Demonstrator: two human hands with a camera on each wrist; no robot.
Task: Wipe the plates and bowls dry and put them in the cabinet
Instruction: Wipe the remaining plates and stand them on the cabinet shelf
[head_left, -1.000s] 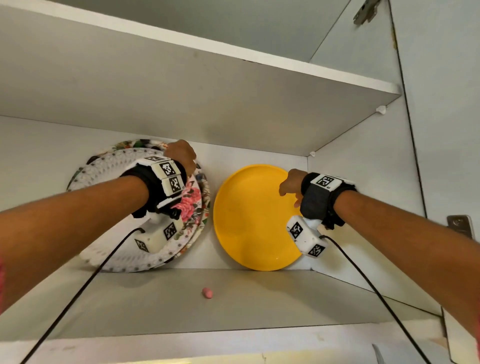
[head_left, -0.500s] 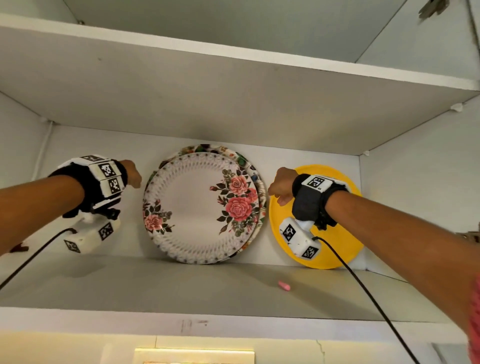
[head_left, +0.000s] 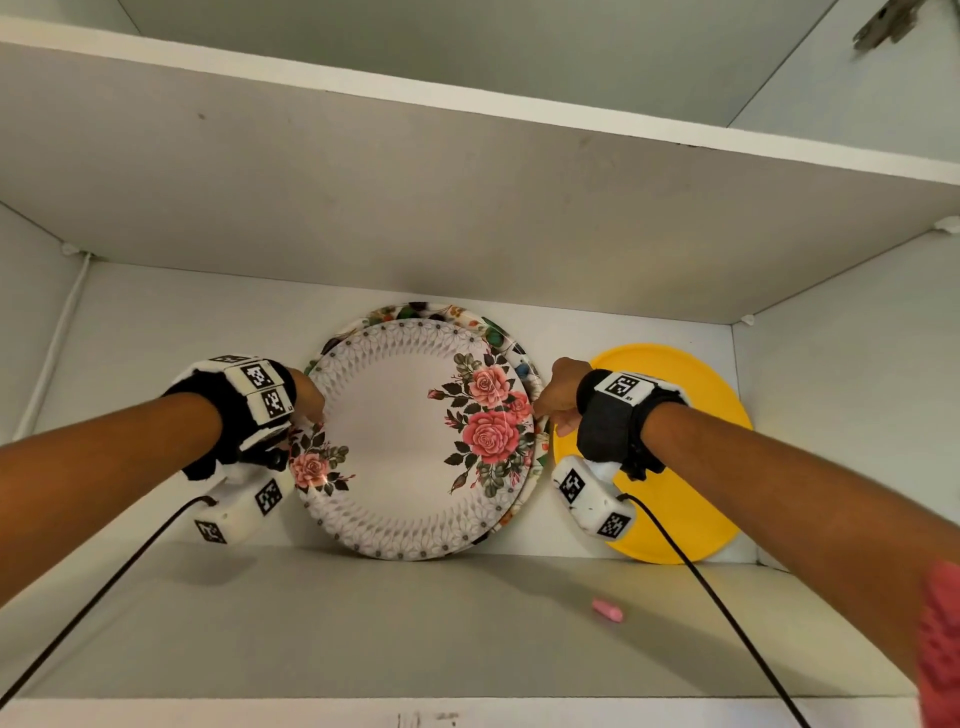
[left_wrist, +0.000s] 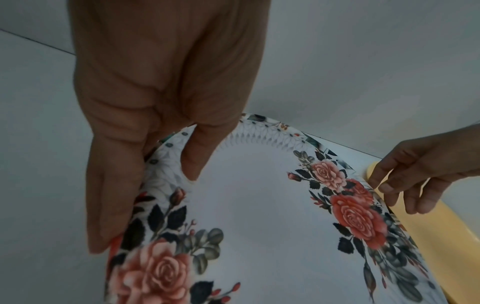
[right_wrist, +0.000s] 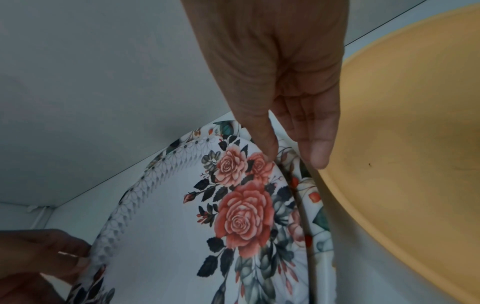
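Got the rose plate (head_left: 410, 441) standing on edge on the cabinet shelf (head_left: 363, 623), leaning on another floral plate (head_left: 415, 310). My left hand (left_wrist: 155, 123) pinches its left rim, thumb in front. Right hand (right_wrist: 283, 92) is relaxed, thumb just touching the right rim. Yellow plate (head_left: 696, 405) beside it.

The left hand (left_wrist: 155, 115) pinches the rim of the rose plate (left_wrist: 249, 205), thumb on its face and fingers behind. Opposite, the right hand (left_wrist: 420, 170) apparently touches the far rim, beside a yellow plate (left_wrist: 436, 236).
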